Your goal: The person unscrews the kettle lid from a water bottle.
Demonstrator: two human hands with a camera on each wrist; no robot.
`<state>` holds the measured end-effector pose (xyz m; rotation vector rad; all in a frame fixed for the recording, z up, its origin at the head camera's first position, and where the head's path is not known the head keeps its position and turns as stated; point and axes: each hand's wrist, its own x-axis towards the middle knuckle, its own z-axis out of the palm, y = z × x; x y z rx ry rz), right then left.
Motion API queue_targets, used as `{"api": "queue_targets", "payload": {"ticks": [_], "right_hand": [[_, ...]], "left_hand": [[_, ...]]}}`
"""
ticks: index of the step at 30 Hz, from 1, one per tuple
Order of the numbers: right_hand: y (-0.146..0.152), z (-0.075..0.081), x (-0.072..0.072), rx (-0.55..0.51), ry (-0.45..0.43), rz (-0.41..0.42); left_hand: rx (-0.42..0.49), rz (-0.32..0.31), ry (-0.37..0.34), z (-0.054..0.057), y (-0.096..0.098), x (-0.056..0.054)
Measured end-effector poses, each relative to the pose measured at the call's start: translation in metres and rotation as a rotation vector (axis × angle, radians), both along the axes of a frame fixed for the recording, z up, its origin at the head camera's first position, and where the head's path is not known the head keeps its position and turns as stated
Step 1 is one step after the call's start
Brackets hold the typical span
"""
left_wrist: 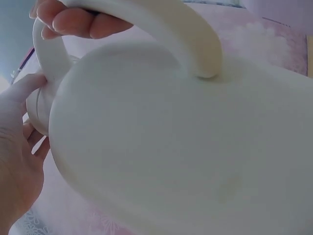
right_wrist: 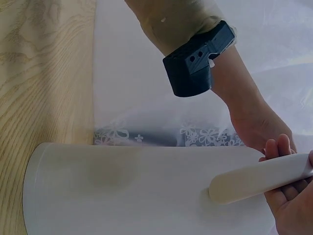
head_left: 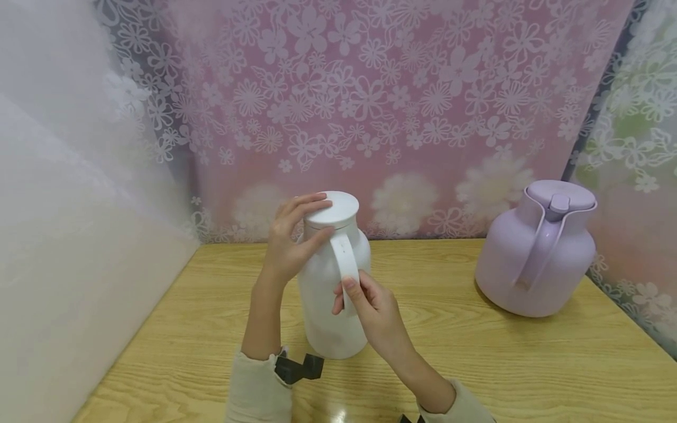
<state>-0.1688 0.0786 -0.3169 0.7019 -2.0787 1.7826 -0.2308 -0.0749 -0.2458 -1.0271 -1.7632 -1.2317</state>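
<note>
A white thermal jug (head_left: 330, 329) stands upright on the wooden table (head_left: 433, 364). My left hand (head_left: 285, 244) grips its round white lid (head_left: 342, 207), fingers over the top and far side, thumb at the near edge by the handle. The right hand (head_left: 382, 314) holds the lower part of the jug's handle (head_left: 344, 252), thumb on the outside and fingertips curled through the loop. Close up in the left wrist view, the jug body (left_wrist: 161, 132) hides part of the left fingers. Seen from the right wrist, the handle (right_wrist: 259, 180) runs into the right fingers.
A lilac thermal jug (head_left: 534, 264) stands to the right, its handle facing the near side. Behind the table hangs a pink flowered curtain (head_left: 423, 117), and a pale sheet (head_left: 79, 235) closes off the left side. Black camera mounts (head_left: 300, 369) sit at the wrists.
</note>
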Motion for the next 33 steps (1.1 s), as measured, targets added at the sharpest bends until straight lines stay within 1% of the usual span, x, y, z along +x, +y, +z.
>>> {"api": "queue_targets", "payload": {"ticks": [1, 2, 6, 7, 8, 9, 12, 15, 17, 18, 20, 23, 29, 33], "right_hand": [[0.0, 0.0, 0.0, 0.0, 0.0, -0.001], [0.0, 0.0, 0.0, 0.0, 0.0, -0.001], [0.001, 0.001, 0.0, -0.003, 0.0, 0.0], [0.001, 0.001, 0.0, -0.003, -0.001, -0.001], [0.002, 0.001, 0.0, -0.003, -0.001, -0.001], [0.002, 0.001, 0.0, -0.002, -0.001, -0.002], [0.003, 0.001, 0.0, -0.001, 0.0, -0.001], [0.004, 0.0, 0.0, 0.001, 0.002, -0.001], [0.004, 0.0, -0.001, 0.0, 0.0, -0.001], [0.004, 0.0, -0.001, -0.002, -0.002, -0.001], [0.004, 0.0, -0.001, -0.004, -0.006, -0.002], [0.003, -0.001, -0.001, -0.005, -0.009, -0.003], [0.001, -0.002, -0.001, -0.009, -0.006, 0.013], [0.001, -0.002, -0.001, -0.004, -0.004, 0.014]], "left_hand": [[0.005, 0.013, 0.007, -0.002, 0.0, -0.004], [0.008, 0.024, 0.011, -0.002, 0.001, -0.004], [-0.001, 0.092, 0.034, -0.009, 0.001, -0.018], [-0.007, 0.112, 0.041, -0.01, 0.001, -0.022], [-0.017, 0.131, 0.041, -0.009, 0.002, -0.022], [-0.029, 0.157, 0.042, -0.009, 0.003, -0.024], [-0.074, 0.243, 0.035, -0.002, 0.006, -0.021], [-0.143, 0.355, 0.023, 0.004, 0.01, -0.016], [-0.189, 0.409, 0.01, 0.008, 0.012, -0.013], [-0.208, 0.424, 0.005, 0.009, 0.013, -0.012], [-0.229, 0.429, -0.01, 0.01, 0.012, -0.011], [-0.231, 0.394, -0.026, 0.009, 0.008, -0.012], [-0.235, 0.291, -0.022, 0.002, -0.007, -0.017], [-0.236, 0.219, -0.042, -0.003, -0.016, -0.018]]}}
